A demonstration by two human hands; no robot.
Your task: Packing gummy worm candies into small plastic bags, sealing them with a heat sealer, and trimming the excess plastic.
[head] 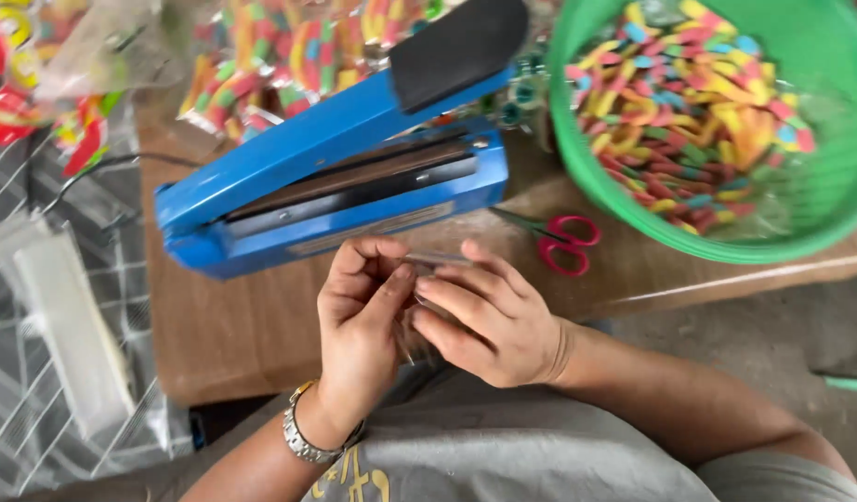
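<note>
My left hand point(359, 316) and my right hand point(489, 321) meet just in front of a blue heat sealer point(336, 177). Together they pinch a small clear plastic bag point(433, 262), whose top edge shows between the fingertips. The bag looks empty, though most of it is hidden by my fingers. The sealer's arm with its black handle point(456, 46) is raised. A metal watch sits on my left wrist.
A green basket point(819, 223) of colourful sour candy strips stands at the right. Red-handled scissors point(559, 242) lie beside it on the brown table point(243, 325). Sealed candy packets point(270, 56) are piled behind the sealer. A stack of clear bags point(71, 325) lies at the left.
</note>
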